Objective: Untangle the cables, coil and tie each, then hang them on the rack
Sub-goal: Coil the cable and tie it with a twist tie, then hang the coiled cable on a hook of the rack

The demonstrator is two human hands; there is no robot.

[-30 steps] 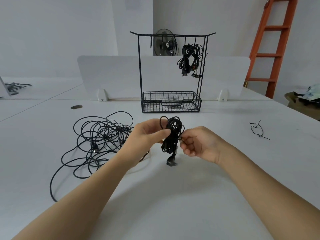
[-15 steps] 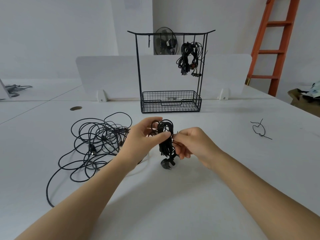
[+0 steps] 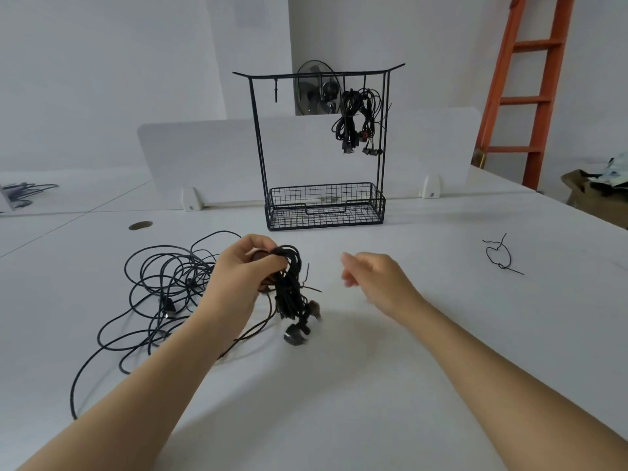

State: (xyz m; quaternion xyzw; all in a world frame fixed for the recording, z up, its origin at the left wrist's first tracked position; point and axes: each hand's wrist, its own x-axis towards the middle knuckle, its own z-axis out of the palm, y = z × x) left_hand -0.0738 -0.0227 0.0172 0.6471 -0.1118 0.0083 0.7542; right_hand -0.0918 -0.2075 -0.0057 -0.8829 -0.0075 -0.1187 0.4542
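My left hand (image 3: 243,270) grips the top of a coiled black cable bundle (image 3: 290,294) above the white table; its plug end hangs near the tabletop. A thin tie sticks out from the bundle's middle. My right hand (image 3: 377,282) hovers to the right of the bundle, fingers loosely curled, holding nothing. A loose tangle of black cable (image 3: 163,294) lies on the table to the left. The black wire rack (image 3: 323,144) stands behind, with two tied coils (image 3: 356,120) hanging from its top bar at the right.
A short black tie wire (image 3: 499,256) lies on the table (image 3: 407,385) to the right. The rack's mesh basket (image 3: 326,212) sits at its foot. A white divider panel (image 3: 204,154) runs behind. An orange ladder (image 3: 530,86) leans at far right, beside a cardboard box (image 3: 598,195).
My right hand has let go of the bundle and moved away to the right. The left hand still holds the coil, which now hangs freely.
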